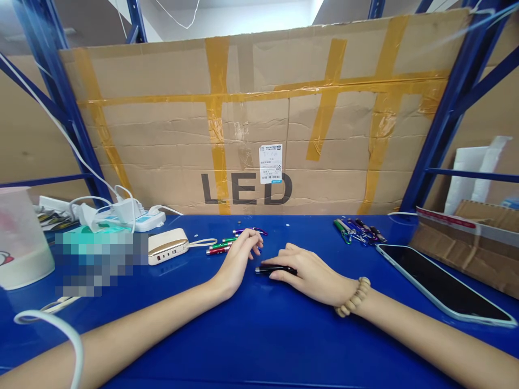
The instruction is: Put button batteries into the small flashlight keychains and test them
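1. White cable [78, 348] looped nearest, at ten o'clock from the wearer's seat, across the left forearm [141, 337].
2. Black pen-shaped stick [278, 269] sat at twelve o'clock, pinched between the right hand's [314, 273] thumb and fingers; it looked light, stiff and perhaps slippery, best held mid-barrel.
3. Left hand [237, 262] was loosely bent beside coloured sticks [218, 249]; whether it gripped anything, I couldn't tell.
4. Blue worktop [259, 337] looked smooth and glossy, with a phone [441, 281] at two o'clock and a white gadget [168, 247] at eleven.
5. Taped cardboard [170, 146] stood beyond, between blue metal posts [441, 129].
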A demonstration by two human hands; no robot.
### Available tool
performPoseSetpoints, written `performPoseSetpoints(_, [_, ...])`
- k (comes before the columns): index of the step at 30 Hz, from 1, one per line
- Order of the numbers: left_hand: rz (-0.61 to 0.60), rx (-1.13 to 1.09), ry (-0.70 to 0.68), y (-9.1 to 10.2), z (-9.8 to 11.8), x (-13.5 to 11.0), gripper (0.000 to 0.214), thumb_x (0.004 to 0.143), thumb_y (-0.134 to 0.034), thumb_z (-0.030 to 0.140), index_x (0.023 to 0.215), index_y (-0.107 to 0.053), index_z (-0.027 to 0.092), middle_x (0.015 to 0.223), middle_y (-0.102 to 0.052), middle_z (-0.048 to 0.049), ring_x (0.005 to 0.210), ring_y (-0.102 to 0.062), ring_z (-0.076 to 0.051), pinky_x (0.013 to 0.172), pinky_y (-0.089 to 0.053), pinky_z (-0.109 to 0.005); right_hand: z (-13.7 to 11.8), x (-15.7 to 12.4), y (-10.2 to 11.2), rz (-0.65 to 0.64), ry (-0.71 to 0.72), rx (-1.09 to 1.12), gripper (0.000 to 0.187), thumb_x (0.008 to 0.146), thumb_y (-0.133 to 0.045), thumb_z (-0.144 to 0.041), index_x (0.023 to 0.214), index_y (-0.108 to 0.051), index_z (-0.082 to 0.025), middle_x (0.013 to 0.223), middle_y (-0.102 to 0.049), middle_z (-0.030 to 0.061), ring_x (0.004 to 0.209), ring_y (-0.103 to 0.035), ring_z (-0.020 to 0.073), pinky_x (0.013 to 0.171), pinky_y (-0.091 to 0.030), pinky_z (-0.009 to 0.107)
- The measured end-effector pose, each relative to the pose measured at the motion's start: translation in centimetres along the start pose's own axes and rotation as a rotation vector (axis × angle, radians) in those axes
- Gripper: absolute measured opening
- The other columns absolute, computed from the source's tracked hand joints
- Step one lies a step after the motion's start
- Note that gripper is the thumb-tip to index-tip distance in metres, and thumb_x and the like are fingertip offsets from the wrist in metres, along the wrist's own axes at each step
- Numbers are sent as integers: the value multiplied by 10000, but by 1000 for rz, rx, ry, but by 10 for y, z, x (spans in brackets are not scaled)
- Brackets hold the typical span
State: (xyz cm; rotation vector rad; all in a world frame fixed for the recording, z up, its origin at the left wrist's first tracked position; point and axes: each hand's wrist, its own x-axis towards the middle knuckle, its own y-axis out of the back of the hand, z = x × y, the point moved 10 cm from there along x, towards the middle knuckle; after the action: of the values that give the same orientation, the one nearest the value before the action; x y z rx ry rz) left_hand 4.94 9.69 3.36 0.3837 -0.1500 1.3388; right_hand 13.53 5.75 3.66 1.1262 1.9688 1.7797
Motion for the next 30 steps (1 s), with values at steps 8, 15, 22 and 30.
performPoseSetpoints(8, [-140,463,-78,-19,1,-4,151,753,-456,156,894,-492,198,919,-529,-16,837,-473,-158,796,-393,-303,10,3,-2,86,10,-35,297,892,-391,-186,1140,-551,-222,1083,-523,71,986,-489,180,859,-425,350])
performPoseSetpoints(15, [-198,756,-314,-24,3,-5,195,785,-394,92,890,-512,206,960,-518,-46,949,-486,-192,885,-393,-373,63,-8,8,119,-375,-195,473,879,-383,-438,1271,-436,-179,1233,-449,141,1127,-433,265,927,-355,441])
performPoseSetpoints(22, [-91,957,-358,-10,11,-2,350,701,-324,-10,896,-513,210,975,-489,-54,920,-457,-213,808,-410,-398,131,-36,27,49,-863,-433,706,870,-276,-561,1371,-296,-64,1403,-245,249,1316,-165,360,1026,-178,453])
performPoseSetpoints(30, [-195,884,-397,-28,22,-11,153,773,-405,140,876,-492,211,977,-488,-40,951,-457,-199,853,-402,-377,150,-51,31,-30,-1024,-462,741,870,-217,-580,1345,-324,-21,1321,-367,269,1256,-289,359,994,-192,438])
